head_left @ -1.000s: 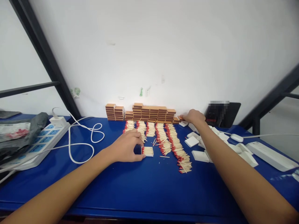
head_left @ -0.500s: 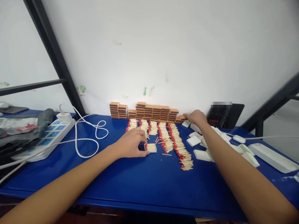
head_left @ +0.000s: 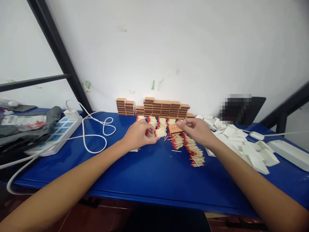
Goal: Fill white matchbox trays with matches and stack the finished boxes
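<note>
Between the thumb and fingers of my left hand (head_left: 140,132) is a white matchbox tray (head_left: 160,132) filled with red-tipped matches, held above the table. My right hand (head_left: 196,129) pinches an orange-brown matchbox sleeve (head_left: 174,128) with red print on its face. Tray and sleeve face each other with a small gap between them. Below and behind them, loose matches (head_left: 193,151) lie in several long rows. Against the wall, matchbox sleeves with dark brown sides stand in stacks (head_left: 156,108).
White empty trays (head_left: 243,145) lie heaped on the right of the blue table (head_left: 145,177). Behind them a dark tablet (head_left: 251,111) leans. A power strip (head_left: 58,133), white cables (head_left: 83,132) and a grey plastic bag (head_left: 26,125) occupy the left.
My right hand has come from the stacks' right end toward the middle with a sleeve. My left hand has raised the filled tray off the table. The view has shifted slightly.
</note>
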A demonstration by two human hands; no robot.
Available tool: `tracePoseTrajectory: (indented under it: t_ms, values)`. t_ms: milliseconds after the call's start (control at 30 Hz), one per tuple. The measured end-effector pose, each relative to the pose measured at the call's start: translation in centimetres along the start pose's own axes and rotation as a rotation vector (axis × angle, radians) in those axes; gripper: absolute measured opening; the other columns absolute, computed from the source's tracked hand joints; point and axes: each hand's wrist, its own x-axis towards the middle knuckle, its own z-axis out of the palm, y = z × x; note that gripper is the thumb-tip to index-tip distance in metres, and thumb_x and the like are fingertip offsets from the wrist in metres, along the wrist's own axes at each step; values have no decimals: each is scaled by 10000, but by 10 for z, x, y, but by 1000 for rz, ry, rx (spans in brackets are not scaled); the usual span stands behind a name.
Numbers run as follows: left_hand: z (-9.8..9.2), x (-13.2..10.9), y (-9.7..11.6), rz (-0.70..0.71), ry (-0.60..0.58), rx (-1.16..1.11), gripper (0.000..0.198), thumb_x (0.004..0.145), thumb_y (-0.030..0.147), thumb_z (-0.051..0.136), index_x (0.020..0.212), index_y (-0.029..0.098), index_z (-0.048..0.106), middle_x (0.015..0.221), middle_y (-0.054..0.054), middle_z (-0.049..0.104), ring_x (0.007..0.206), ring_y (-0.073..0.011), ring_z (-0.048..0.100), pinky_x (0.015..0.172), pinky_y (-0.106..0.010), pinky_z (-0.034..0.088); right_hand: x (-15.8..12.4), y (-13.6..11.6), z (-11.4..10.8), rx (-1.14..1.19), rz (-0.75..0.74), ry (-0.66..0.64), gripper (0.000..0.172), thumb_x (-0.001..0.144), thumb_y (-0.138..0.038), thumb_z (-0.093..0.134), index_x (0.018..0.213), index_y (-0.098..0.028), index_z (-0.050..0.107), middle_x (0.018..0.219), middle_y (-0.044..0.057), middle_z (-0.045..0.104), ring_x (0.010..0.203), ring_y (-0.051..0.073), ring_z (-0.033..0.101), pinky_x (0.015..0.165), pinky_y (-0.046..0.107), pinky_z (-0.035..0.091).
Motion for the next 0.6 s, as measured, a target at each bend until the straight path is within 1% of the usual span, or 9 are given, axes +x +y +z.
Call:
tracePoseTrajectory:
  t_ms: [133,200,300,467,600]
  values:
    - [2,0,-3,27,87,-19,228,813,420,879,913,225,816,863,-40,743,857,-221,663,772,-340,486,-1,-3,9,77,36,-46,659,820,-857,689,667,-233,541,532,-26,535,463,109,414,467,274,291]
    - [2,-1,-3,44,114,-17,239,816,436,880,912,226,822,861,-42,735,827,-212,655,743,-332,476,-2,-3,10,99,36,-33,656,822,-848,696,660,-233,536,528,-28,538,457,108,429,472,274,319]
    - [3,-1,-3,79,137,-11,249,811,435,892,917,220,823,824,-36,724,807,-207,647,721,-321,463,-3,-3,11,129,23,-6,652,831,-840,698,667,-227,545,538,-31,547,452,100,432,473,269,338]
    - [3,-1,-3,136,160,-41,271,792,425,921,919,210,814,813,-25,719,772,-188,641,701,-301,470,-2,-2,14,164,25,-62,658,806,-860,709,693,-230,558,534,-32,550,441,106,446,451,265,333]
    - [3,0,-6,188,177,-60,267,783,386,945,939,209,820,823,-19,710,765,-176,642,695,-290,477,0,1,17,166,-38,-46,664,819,-880,676,711,-237,551,524,-40,532,455,113,453,465,269,341]
